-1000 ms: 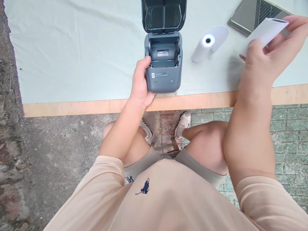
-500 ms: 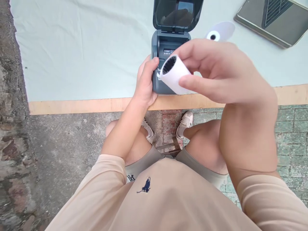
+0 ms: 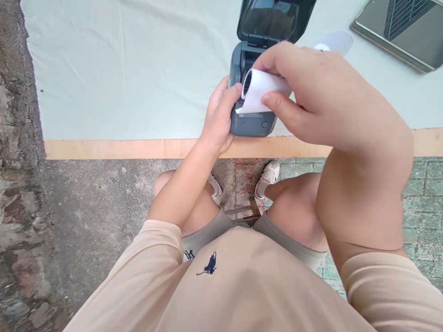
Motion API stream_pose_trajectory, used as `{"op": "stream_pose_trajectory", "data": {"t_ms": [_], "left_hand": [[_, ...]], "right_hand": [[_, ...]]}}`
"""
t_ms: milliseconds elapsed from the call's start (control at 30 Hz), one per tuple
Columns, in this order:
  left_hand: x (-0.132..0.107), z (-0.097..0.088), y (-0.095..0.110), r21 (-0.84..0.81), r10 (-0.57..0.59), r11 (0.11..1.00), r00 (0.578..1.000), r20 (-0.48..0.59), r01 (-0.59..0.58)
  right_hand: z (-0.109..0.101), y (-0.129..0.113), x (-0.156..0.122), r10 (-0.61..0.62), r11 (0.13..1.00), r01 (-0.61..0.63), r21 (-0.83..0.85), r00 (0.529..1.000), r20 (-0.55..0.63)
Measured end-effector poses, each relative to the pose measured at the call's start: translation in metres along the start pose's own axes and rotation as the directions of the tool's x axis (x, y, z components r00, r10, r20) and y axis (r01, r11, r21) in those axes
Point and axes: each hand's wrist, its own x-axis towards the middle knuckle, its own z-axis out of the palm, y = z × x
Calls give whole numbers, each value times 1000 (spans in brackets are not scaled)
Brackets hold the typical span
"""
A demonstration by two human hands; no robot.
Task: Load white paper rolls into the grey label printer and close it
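A dark grey label printer [image 3: 252, 127] stands near the table's front edge, its smoky lid [image 3: 273, 20] raised. Wrapped around the printer's left side is my left hand [image 3: 219, 115], the thumb resting on the rim of the bay. My right hand [image 3: 304, 92] pinches a white paper roll [image 3: 265, 87] between thumb and fingers. The roll lies sideways over the printer's bay, its dark hollow core facing left and a loose paper end hanging down at the lower left. Roll and right hand hide most of the bay; whether the roll touches its inside I cannot tell.
At the back right lies a tablet-like device [image 3: 403, 32] with a glossy dark face. A clear disc [image 3: 337, 41] with a white centre sits partly behind my right hand. Pale cloth [image 3: 138, 78] covers the table up to its wooden front edge [image 3: 121, 148].
My right hand has brought the paper roll over the printer's bay and turned it more level. The printer's front panel with its button now shows. The whole view has shifted slightly.
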Motion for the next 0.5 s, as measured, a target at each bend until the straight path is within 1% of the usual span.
{"op": "stream_pose_trajectory", "data": {"t_ms": [67, 133, 300, 400, 500], "left_hand": [[-1, -1, 1, -5, -28, 1000, 999, 32, 29], [-2, -1, 1, -21, -41, 999, 997, 60, 42], [-2, -1, 0, -3, -15, 1000, 999, 40, 15], [-2, -2, 0, 22, -59, 998, 997, 47, 58], [-3, -2, -1, 9, -127, 992, 992, 5, 127]], "right_hand": [[3, 0, 3, 77, 993, -77, -94, 997, -13], [5, -1, 6, 129, 981, -131, -144, 991, -23], [7, -1, 11, 129, 987, -138, -86, 986, -105], [8, 1, 13, 130, 989, -140, -39, 972, -196], [7, 4, 13, 107, 994, -110, 4, 960, -260]]}}
